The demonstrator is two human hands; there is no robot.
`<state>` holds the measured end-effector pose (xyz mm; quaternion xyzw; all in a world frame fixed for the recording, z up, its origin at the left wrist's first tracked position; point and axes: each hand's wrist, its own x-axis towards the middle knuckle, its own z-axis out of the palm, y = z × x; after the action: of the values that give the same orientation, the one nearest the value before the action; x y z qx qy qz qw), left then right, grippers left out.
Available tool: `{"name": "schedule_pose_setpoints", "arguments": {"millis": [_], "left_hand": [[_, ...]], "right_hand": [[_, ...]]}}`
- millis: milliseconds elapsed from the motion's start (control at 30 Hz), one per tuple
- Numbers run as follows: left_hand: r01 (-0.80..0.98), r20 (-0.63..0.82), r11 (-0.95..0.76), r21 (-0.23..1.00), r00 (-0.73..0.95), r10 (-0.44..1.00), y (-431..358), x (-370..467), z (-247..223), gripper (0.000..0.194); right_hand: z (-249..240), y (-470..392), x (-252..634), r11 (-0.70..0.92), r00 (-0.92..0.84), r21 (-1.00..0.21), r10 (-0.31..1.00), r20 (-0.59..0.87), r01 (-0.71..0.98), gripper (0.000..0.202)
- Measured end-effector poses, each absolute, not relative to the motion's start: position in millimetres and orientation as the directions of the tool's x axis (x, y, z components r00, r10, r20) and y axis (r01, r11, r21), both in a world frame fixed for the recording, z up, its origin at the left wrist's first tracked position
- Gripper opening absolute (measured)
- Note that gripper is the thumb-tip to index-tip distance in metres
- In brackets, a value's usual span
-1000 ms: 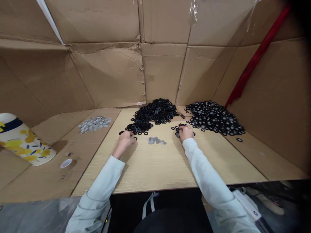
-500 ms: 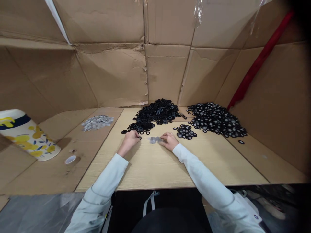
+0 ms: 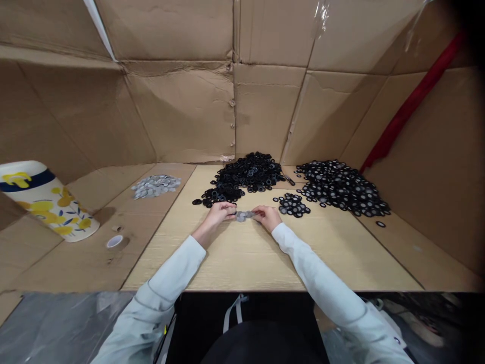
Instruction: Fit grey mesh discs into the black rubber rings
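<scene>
My left hand (image 3: 221,214) has its fingers pinched together at the left edge of a few translucent grey discs (image 3: 242,216) on the wooden board; what it holds is too small to tell. At the right edge of those discs, my right hand (image 3: 266,216) is closed in a pinch, its fingertips hiding whatever is between them. Behind my hands rises a heap of black rings (image 3: 252,172). A small group of black rings with grey centres (image 3: 293,205) lies just right of my right hand.
A large pile of ringed discs (image 3: 341,187) lies at the back right, and grey discs (image 3: 156,186) at the left. A floral tumbler (image 3: 56,205) and a white tape roll (image 3: 114,241) stand farther left. Cardboard walls (image 3: 182,111) surround the board.
My left hand has moved right from near the black rings to the grey discs, and the black ring seen at its fingertips is no longer distinct. The whole view has shifted slightly.
</scene>
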<state>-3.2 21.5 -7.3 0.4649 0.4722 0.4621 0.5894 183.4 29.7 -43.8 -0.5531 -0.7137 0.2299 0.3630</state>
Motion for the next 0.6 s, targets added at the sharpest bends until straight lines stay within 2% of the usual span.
{"name": "schedule_pose_setpoints", "arguments": {"millis": [200,400,600], "left_hand": [[-0.13,-0.11,0.137,0.982,0.194,0.975,17.8,3.3,-11.1,0.016],[0.107,0.051,-0.079,0.991,0.244,0.968,17.6,10.0,-19.5,0.019],[0.21,0.151,-0.219,0.953,0.295,0.943,20.7,17.3,-26.5,0.02]], "right_hand": [[-47.0,34.9,189.2,0.179,-0.042,-0.888,0.983,0.178,0.424,0.016],[-47.8,35.0,189.3,0.154,-0.054,-0.963,0.988,0.146,0.221,0.025],[-42.8,30.1,184.3,0.15,-0.071,-0.977,0.987,0.141,0.15,0.034]]}}
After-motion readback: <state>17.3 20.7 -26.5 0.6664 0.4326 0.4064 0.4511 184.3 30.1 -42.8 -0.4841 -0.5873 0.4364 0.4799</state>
